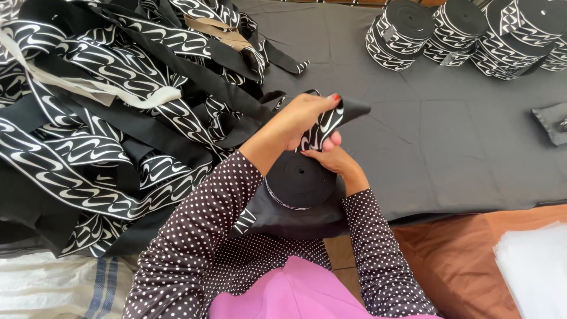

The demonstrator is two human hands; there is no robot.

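Observation:
My left hand (301,118) grips a strip of black elastic band with white wavy marks (323,125), fingers closed over its top. My right hand (333,158) pinches the same band from below, just above a tightly wound black roll (298,180) that rests at the table's near edge. The band runs from the roll up between both hands. A black cloth piece (351,109) pokes out behind my left hand. Both arms wear dark sleeves with white dots.
A big loose heap of the same patterned band (112,118) covers the left of the black table cloth (449,147). Several finished rolls (466,35) stand at the far right. A small black pouch (552,121) lies at the right edge. White sheets (534,266) lie lower right.

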